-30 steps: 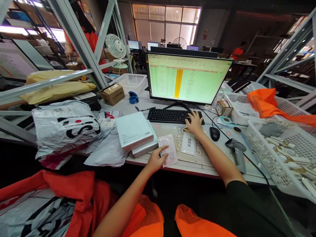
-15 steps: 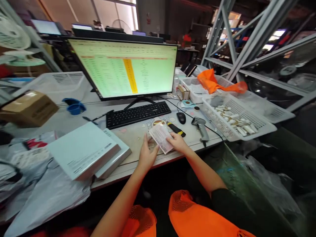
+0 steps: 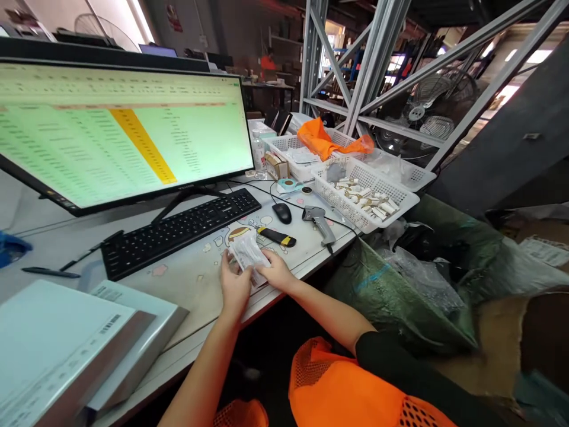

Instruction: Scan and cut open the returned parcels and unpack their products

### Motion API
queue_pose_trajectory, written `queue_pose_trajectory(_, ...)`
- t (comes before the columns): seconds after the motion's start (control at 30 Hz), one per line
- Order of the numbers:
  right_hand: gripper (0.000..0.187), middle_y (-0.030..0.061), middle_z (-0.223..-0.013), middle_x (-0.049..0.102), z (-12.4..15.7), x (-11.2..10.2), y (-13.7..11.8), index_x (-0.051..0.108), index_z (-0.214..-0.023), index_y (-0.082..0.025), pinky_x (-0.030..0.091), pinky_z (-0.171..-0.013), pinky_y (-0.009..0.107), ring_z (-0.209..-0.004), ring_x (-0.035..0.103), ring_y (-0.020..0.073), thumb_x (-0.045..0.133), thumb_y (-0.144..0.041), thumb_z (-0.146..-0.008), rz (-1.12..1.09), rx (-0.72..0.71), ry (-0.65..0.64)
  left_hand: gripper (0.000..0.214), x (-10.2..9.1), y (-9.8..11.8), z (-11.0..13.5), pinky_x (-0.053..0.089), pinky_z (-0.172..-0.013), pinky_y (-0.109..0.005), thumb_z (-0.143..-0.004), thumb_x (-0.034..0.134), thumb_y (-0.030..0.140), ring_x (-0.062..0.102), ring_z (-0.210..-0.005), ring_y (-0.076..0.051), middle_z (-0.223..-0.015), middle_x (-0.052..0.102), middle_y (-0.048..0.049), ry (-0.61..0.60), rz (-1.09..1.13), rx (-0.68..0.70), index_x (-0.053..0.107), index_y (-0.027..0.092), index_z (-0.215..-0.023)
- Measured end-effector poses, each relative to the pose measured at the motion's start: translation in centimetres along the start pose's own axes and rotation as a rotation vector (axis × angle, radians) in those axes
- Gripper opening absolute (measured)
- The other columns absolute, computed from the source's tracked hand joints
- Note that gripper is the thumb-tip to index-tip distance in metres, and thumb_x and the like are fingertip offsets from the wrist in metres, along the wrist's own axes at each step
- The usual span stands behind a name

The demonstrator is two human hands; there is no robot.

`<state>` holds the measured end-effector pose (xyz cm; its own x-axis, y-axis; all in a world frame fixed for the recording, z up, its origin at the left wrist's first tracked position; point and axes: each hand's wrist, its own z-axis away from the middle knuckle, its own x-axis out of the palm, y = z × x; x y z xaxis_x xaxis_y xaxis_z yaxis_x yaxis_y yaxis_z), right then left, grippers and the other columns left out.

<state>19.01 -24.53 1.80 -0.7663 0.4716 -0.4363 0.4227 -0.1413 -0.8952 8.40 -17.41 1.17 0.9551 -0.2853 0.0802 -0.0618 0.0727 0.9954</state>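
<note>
Between my two hands is a small, flat whitish packet (image 3: 248,248) with faint printing and a shiny, wrinkled surface; its exact kind is unclear. My left hand (image 3: 235,281) grips its left lower edge. From the other side, my right hand (image 3: 276,271) pinches its right edge with thumb and fingers. The packet is held tilted over the front edge of the desk mat. Just beyond it lie a black and yellow box cutter (image 3: 276,236) and a black mouse (image 3: 281,213). A grey barcode scanner (image 3: 319,225) rests to the right.
A monitor (image 3: 133,136) and black keyboard (image 3: 182,231) occupy the desk's back left. Two flat boxes (image 3: 57,350) lie at front left. White baskets hold small white pieces (image 3: 367,198) and orange cloth (image 3: 317,139). A green sack (image 3: 400,296) stands right of the desk.
The view has swung right, so the desk items shift left in the picture. My left hand has closed onto the packet, which both hands now hold.
</note>
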Motion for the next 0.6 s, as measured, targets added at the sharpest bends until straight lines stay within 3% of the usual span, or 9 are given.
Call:
queue_pose_trajectory(0.07, 0.057, 0.0107, -0.140, 0.067, 0.4, 0.3, 0.2, 0.059, -0.142, -0.018, 0.049, -0.111, 0.040, -0.128, 0.063, 0.0247, 0.064, -0.022, -0.085, -0.187, -0.040, 0.043, 0.094, 0.0, 0.9, 0.4, 0.054, -0.109, -0.042, -0.070, 0.077, 0.012, 0.062, -0.132, -0.028, -0.161, 0.045, -0.0141, 0.062, 0.192, -0.054, 0.039, 0.028, -0.155)
queue_pose_trajectory(0.17, 0.077, 0.0106, -0.143, 0.064, 1.4, 0.1, 0.8, 0.053, -0.150, -0.021, 0.050, -0.112, 0.044, -0.131, 0.062, 0.0279, 0.076, -0.034, -0.078, -0.569, -0.060, 0.035, 0.069, -1.1, 1.7, 1.3, 0.060, -0.099, -0.040, -0.067, 0.084, 0.022, 0.072, -0.114, -0.027, -0.129, 0.070, -0.0133, -0.093, 0.329, -0.200, 0.060, 0.021, -0.132)
queue_pose_trajectory(0.27, 0.082, 0.0092, -0.125, 0.074, 2.1, -0.8, 0.9, 0.062, -0.143, -0.021, 0.054, -0.106, 0.047, -0.118, 0.069, 0.0303, 0.088, -0.044, -0.068, -0.654, -0.008, -0.218, 0.058, -3.1, 2.2, 2.1, 0.063, -0.085, -0.045, -0.059, 0.092, 0.045, 0.075, -0.093, -0.032, -0.097, 0.077, -0.0123, -0.218, 0.173, -0.235, 0.070, 0.014, -0.104)
queue_pose_trajectory(0.33, 0.066, 0.0075, -0.109, 0.078, 1.9, -1.7, 0.2, 0.074, -0.122, -0.018, 0.056, -0.102, 0.047, -0.108, 0.072, 0.0302, 0.090, -0.049, -0.065, -0.555, 0.004, -0.409, 0.061, -4.4, 2.8, 2.9, 0.062, -0.080, -0.044, -0.061, 0.087, 0.062, 0.073, -0.090, -0.032, -0.091, 0.076, -0.0113, -0.188, -0.034, -0.086, 0.071, 0.014, -0.095)
queue_pose_trajectory(0.4, 0.054, 0.0059, -0.091, 0.078, 0.7, -3.1, -1.2, 0.079, -0.098, -0.016, 0.060, -0.091, 0.045, -0.092, 0.074, 0.0288, 0.093, -0.051, -0.059, -0.438, 0.016, -0.418, 0.061, -6.0, 4.0, 4.3, 0.061, -0.078, -0.042, -0.072, 0.077, 0.069, 0.072, -0.093, -0.031, -0.100, 0.075, -0.0124, -0.142, -0.261, 0.143, 0.073, 0.015, -0.102)
queue_pose_trajectory(0.5, 0.053, 0.0049, -0.078, 0.075, -3.4, -7.1, -4.5, 0.076, -0.086, -0.014, 0.061, -0.073, 0.039, -0.075, 0.071, 0.0247, 0.097, -0.049, -0.052, -0.341, 0.042, -0.134, 0.049, -9.1, 6.8, 8.0, 0.059, -0.082, -0.042, -0.090, 0.066, 0.056, 0.070, -0.105, -0.030, -0.121, 0.071, -0.0130, -0.068, -0.533, 0.471, 0.070, 0.020, -0.123)
queue_pose_trajectory(0.6, 0.048, 0.0083, -0.092, 0.076, -9.2, -12.9, -8.6, 0.072, -0.100, -0.014, 0.060, -0.077, 0.036, -0.084, 0.072, 0.0225, 0.086, -0.052, -0.074, -0.327, 0.003, 0.084, 0.029, -12.9, 9.9, 12.7, 0.055, -0.099, -0.043, -0.095, 0.065, 0.033, 0.067, -0.117, -0.027, -0.126, 0.070, -0.0091, 0.045, -0.652, 0.719, 0.071, 0.026, -0.123)
